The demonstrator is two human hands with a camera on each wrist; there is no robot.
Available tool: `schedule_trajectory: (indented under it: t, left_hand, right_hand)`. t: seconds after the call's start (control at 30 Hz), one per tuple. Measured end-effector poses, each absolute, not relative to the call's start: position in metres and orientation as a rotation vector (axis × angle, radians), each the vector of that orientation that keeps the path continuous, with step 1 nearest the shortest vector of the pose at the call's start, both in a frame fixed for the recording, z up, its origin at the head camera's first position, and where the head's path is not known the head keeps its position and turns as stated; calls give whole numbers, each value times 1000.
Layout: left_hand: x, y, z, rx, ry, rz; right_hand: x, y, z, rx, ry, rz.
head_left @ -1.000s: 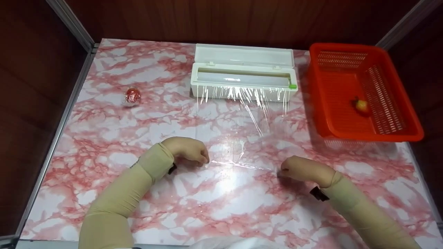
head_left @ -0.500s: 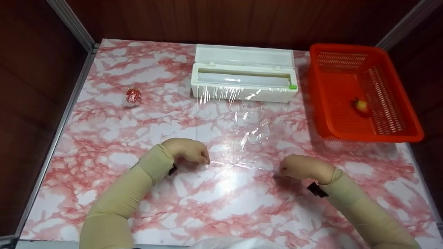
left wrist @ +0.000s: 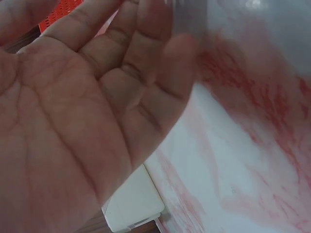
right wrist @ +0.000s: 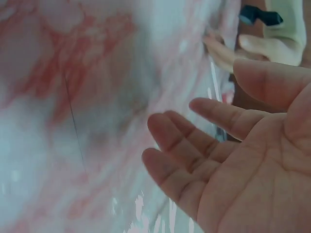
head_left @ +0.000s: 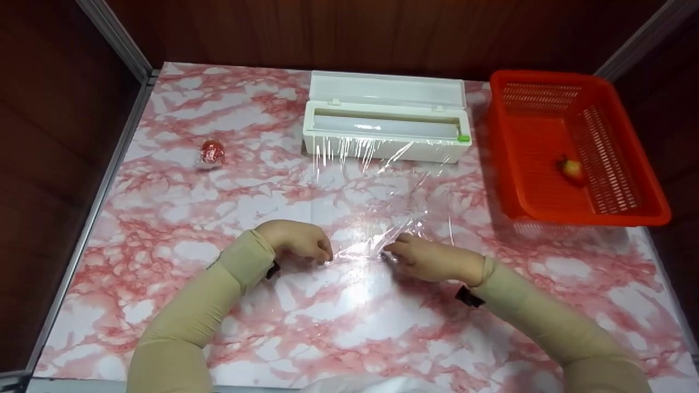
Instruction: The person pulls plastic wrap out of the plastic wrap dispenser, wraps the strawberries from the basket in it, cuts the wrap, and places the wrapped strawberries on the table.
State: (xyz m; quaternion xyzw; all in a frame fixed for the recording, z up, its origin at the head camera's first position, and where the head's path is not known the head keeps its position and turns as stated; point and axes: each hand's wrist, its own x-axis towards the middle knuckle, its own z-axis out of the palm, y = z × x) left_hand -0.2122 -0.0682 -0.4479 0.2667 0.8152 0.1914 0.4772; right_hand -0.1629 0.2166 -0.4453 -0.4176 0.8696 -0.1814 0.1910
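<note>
1. My right grip (head_left: 426,258) is at the cling film's (head_left: 382,196) near edge, fingers loosely spread.
2. My left grip (head_left: 299,239) pinches that edge.
3. A red basket (head_left: 505,164) on the right holds a fruit (head_left: 572,169).
4. The cling film runs over the counter (head_left: 273,338) to a white box (head_left: 382,107).

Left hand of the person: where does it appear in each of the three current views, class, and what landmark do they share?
Head: left hand, left of centre, slightly below mid-height.
Left wrist: left hand, large, palm showing, filling much of the left side.
Right wrist: left hand, small, near the upper right corner.
Shared landmark: pink-and-white marbled tabletop.
</note>
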Motion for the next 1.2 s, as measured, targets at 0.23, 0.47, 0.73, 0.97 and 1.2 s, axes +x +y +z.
schedule_trajectory:
  t: [0.23, 0.47, 0.73, 0.97, 1.2]
  left_hand:
    - [-211, -69, -449, 582, 1957, 516]
    - [-210, -68, -450, 586, 1956, 497]
    - [-208, -64, -445, 563, 1938, 460]
    - [-211, -42, -437, 895, 2035, 468]
    - [-206, -13, -444, 1110, 2037, 440]
  right_hand:
    - [-160, 209, -453, -1128, 2409, -432]
    - [-158, 210, -455, -1143, 2403, -395]
    - [-157, 209, -457, -1169, 2372, -397]
    - [-155, 208, -457, -1112, 2339, -425]
    - [-152, 206, -456, -1106, 2316, -385]
